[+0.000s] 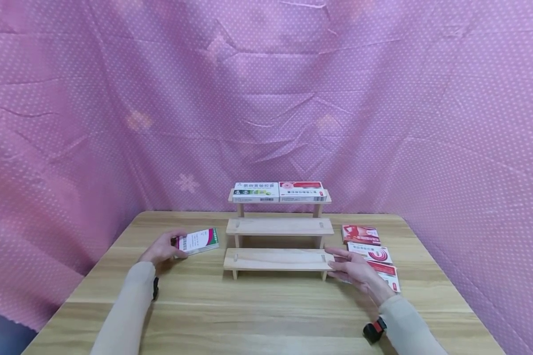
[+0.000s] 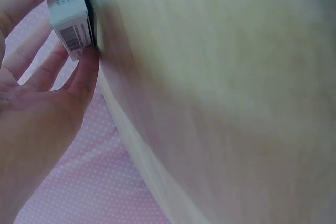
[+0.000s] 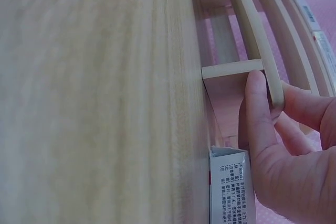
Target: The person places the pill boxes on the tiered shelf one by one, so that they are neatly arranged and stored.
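Observation:
My left hand grips one end of a white medicine box with a green and magenta far end, low at the left of the table. In the left wrist view, thumb and fingers hold that box by its sides, its barcode end towards the wrist. A three-step wooden display stand stands mid-table. At the right end of its lowest shelf, my right hand pinches the board. The right wrist view shows one fingertip against the leg under the shelf and other fingers round its far side.
On the top step lie a white and green medicine box and a red and white one, side by side. Right of the stand, a red box, a white box and a red-white box form a column, partly behind my right hand. Pink dotted cloth hangs behind.

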A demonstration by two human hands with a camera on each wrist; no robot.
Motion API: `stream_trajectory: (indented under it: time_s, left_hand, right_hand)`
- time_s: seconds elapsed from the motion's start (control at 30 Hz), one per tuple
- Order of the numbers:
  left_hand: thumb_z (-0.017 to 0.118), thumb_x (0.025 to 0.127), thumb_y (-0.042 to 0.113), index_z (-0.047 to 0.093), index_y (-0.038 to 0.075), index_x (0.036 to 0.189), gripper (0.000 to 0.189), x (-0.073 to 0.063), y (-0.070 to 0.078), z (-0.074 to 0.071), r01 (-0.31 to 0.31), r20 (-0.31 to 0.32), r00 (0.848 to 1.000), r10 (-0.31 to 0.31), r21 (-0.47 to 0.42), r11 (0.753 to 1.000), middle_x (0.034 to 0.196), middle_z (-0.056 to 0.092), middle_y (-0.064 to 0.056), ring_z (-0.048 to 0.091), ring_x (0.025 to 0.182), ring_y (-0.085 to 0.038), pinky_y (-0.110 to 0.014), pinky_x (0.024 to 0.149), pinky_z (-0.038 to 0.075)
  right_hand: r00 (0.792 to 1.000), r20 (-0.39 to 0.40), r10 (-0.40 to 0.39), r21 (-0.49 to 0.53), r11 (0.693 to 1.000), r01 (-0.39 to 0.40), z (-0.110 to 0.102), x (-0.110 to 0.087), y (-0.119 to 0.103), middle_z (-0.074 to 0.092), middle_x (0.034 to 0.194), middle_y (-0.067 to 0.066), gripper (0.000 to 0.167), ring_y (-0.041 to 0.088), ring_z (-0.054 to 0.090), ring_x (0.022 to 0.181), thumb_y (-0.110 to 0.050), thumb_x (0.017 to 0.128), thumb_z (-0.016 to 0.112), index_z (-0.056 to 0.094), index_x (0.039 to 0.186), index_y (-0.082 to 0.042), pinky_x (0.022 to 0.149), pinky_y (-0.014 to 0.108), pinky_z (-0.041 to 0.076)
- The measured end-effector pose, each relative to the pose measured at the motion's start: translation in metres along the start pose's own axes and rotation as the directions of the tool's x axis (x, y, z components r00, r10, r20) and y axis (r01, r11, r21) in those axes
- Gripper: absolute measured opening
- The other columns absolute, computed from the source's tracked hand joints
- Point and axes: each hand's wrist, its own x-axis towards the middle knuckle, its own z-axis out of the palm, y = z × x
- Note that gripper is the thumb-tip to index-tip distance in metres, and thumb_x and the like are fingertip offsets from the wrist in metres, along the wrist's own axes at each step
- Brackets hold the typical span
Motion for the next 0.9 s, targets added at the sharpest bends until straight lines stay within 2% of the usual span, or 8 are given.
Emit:
stream_trajectory:
  time_s: [0.27, 0.47, 0.67, 0.9]
  left_hand:
    - [0.083, 0.072, 0.011, 0.037, 0.000, 0.148, 0.089, -0.004, 0.002, -0.006, -0.033, -0.002, 0.999, 0.033, -0.004, 0.999, 0.145, 0.040, -0.030, 0.040, 0.129, -0.042, -0.063, 0.113, 0.026]
    - [0.081, 0.074, 0.013, 0.037, 0.003, 0.148, 0.087, -0.010, 0.010, -0.014, -0.120, -0.020, 0.993, 0.120, 0.018, 0.993, 0.135, 0.050, -0.024, 0.047, 0.120, -0.038, -0.062, 0.108, 0.032]
    - [0.080, 0.076, 0.017, 0.038, 0.010, 0.149, 0.085, -0.018, 0.020, -0.019, -0.126, -0.053, 0.990, 0.128, 0.042, 0.991, 0.138, 0.048, -0.020, 0.049, 0.120, -0.037, -0.059, 0.104, 0.038]
    - [0.081, 0.075, 0.016, 0.037, 0.008, 0.149, 0.087, -0.026, 0.031, -0.021, -0.170, -0.057, 0.984, 0.171, 0.021, 0.985, 0.141, 0.044, -0.023, 0.048, 0.122, -0.039, -0.058, 0.103, 0.041]
  right_hand:
    - [0.999, -0.029, 0.023, 0.010, 1.000, -0.023, 0.001, 0.001, -0.001, 0.054, 0.137, 0.021, 0.055, 0.020, 0.068, 0.103, -0.002, 0.094, 0.061, 0.044, 0.146, -0.005, 0.093, 0.036, 0.057]
    - [1.000, -0.005, 0.020, 0.003, 1.000, -0.020, 0.000, 0.001, 0.000, 0.054, 0.135, 0.019, 0.057, 0.019, 0.067, 0.103, -0.004, 0.095, 0.061, 0.040, 0.148, -0.004, 0.094, 0.036, 0.057]
    - [1.000, -0.008, 0.009, -0.003, 1.000, -0.009, 0.001, -0.001, 0.000, 0.053, 0.136, 0.021, 0.057, 0.019, 0.067, 0.102, -0.005, 0.094, 0.061, 0.041, 0.147, -0.003, 0.094, 0.037, 0.057]
    - [1.000, 0.020, -0.007, 0.001, 1.000, 0.007, 0.001, -0.001, 0.000, 0.057, 0.132, 0.017, 0.059, 0.017, 0.067, 0.101, -0.003, 0.094, 0.061, 0.037, 0.148, -0.001, 0.094, 0.035, 0.057]
